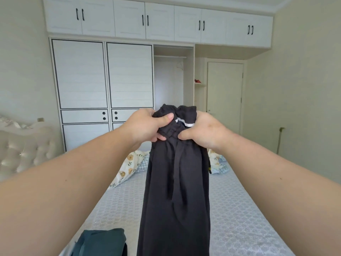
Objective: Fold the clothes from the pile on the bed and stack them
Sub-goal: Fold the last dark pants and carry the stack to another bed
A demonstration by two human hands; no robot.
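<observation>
A pale bedroom: white built-in wardrobe [103, 74] fills the back wall, a cream tufted headboard [24, 143] sits at the left edge, and the bed with its grey-blue patterned cover [239, 209] runs down the middle of the frame. At the bottom left lies a folded dark teal garment [103, 242], probably the start of the stack, kept close to the person. The left hand [145, 126] pinches the bunched waistband of long charcoal drawstring trousers [177, 200], thumb pressed on top. The right hand [204, 132] clamps the other side of the waistband. Held high at centre frame, the trousers hang straight so the legs fall together, likely to line them up before folding. Behind them, mid-frame, a floral and checked bundle of fabric [129, 169] waits on the bed.
</observation>
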